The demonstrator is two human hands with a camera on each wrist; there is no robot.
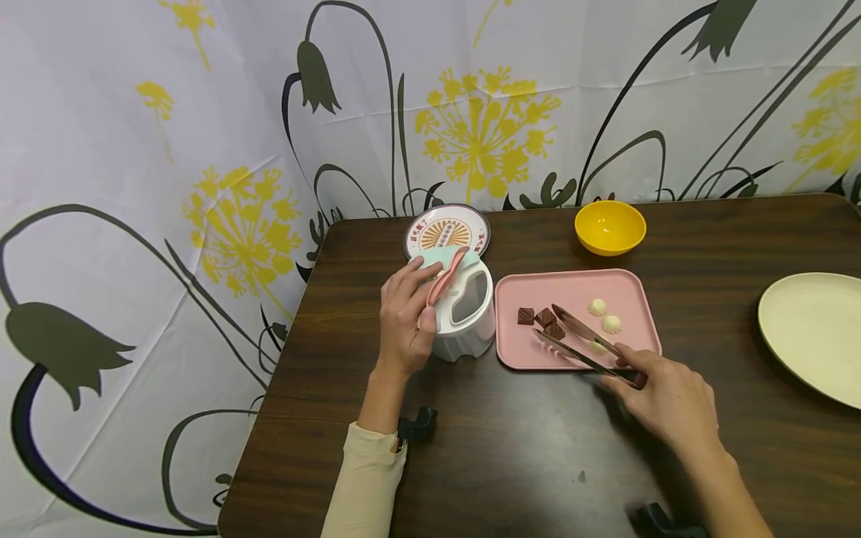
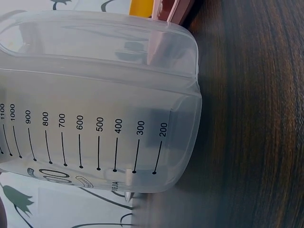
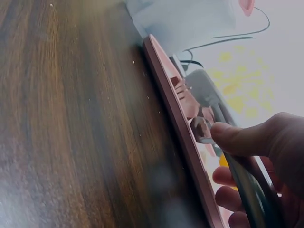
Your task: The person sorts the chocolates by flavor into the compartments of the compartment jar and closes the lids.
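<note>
My left hand [image 1: 403, 314] is at the top of a translucent jug [image 1: 464, 336] with volume marks, its thumb and fingers about the pink handle [image 1: 444, 280] over the mint-green lid part. Those marks face the left wrist camera on the jug's wall [image 2: 95, 109]. With my right hand [image 1: 673, 403] I grip metal tongs [image 1: 587, 329]. Their tips stand apart over a pink tray [image 1: 511, 288], on either side of dark chocolate pieces [image 1: 554, 331]. Another chocolate square [image 1: 526, 316] lies just left of them. White chocolate drops [image 1: 611, 324] sit on the tray's right side, one partly behind the tongs.
Behind the tray stands a yellow bowl [image 1: 610, 228]. A round printed plate [image 1: 447, 228] lies behind the jug, partly covered by it. On the far right is a cream plate [image 1: 814, 336]. The brown table [image 1: 511, 448] meets a flowered cloth [image 1: 525, 45] at its back.
</note>
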